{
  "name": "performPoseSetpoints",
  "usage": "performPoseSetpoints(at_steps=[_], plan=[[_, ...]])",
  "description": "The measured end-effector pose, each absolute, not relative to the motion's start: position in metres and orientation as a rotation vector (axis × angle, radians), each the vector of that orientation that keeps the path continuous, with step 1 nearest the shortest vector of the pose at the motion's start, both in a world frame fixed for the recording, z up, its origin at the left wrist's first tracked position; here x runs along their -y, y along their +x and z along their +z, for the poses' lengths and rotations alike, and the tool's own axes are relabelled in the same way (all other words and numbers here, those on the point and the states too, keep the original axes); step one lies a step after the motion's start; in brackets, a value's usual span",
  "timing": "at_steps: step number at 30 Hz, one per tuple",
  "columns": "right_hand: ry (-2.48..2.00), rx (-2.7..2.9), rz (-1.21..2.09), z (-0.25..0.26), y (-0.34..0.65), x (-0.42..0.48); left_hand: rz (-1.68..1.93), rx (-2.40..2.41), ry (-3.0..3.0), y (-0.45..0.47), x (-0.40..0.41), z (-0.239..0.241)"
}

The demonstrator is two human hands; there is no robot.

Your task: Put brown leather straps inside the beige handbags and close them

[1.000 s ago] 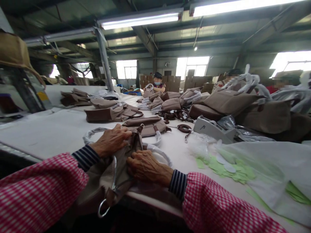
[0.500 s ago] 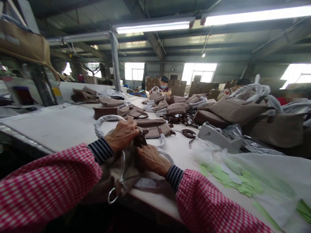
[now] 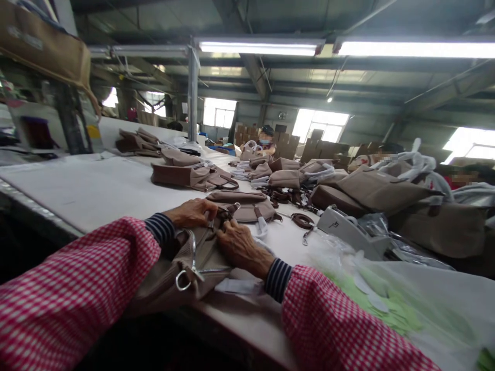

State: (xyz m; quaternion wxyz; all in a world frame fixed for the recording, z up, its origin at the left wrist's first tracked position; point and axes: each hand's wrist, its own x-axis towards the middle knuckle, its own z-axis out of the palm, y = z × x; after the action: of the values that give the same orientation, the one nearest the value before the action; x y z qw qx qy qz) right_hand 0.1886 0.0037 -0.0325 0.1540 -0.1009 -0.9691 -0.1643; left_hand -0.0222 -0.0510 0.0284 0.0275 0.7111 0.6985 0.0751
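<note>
A taupe handbag point(image 3: 170, 291) with an open silver zipper point(image 3: 194, 247) lies at the table's front edge, a metal ring point(image 3: 183, 281) at its near end. My left hand point(image 3: 191, 212) is closed on the bag's far upper edge, fingers bent down. My right hand point(image 3: 244, 248) grips the same bag just to the right, its fingertips curled at a dark brown part between the hands. Small details under the fingers are hidden. Directly beyond lies another taupe bag point(image 3: 242, 206) with a wrapped handle point(image 3: 261, 225).
A coiled brown strap point(image 3: 302, 220) and a grey tape dispenser point(image 3: 344, 232) are at right. Nearer are green pieces point(image 3: 390, 309) under clear plastic. Piled bags point(image 3: 371, 190) fill the back right; more bags point(image 3: 172, 175) lie back left. A co-worker point(image 3: 266, 141) is across the table.
My left hand has shifted left and slightly lower. The white-wrapped handle that arched beside it is no longer visible. More of the bag's zipper now shows. The view has tilted slightly.
</note>
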Motion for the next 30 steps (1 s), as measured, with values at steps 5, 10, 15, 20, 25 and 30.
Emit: performPoseSetpoints(at_steps=[5,10,15,20,25,30], plan=[[-0.672,2.817,0.000,-0.015,0.175,-0.034,0.291,-2.110,2.084,-0.026,0.045,0.032],[-0.647,2.891,-0.041,-0.010,0.177,-0.037,0.389,-2.076,2.017,-0.025,0.043,0.029],[-0.591,2.977,-0.301,-0.013,0.157,-0.042,0.470,-2.103,1.986,-0.025,0.041,0.020],[-0.503,3.018,-0.338,-0.029,0.144,-0.045,0.506,-2.113,1.983,-0.027,0.041,0.018],[-0.342,2.860,-0.432,-0.052,0.154,-0.041,0.537,-2.121,1.985,-0.028,0.043,0.015],[-0.365,2.910,-0.480,-0.046,0.154,-0.045,0.558,-2.139,1.974,-0.028,0.046,0.009]])
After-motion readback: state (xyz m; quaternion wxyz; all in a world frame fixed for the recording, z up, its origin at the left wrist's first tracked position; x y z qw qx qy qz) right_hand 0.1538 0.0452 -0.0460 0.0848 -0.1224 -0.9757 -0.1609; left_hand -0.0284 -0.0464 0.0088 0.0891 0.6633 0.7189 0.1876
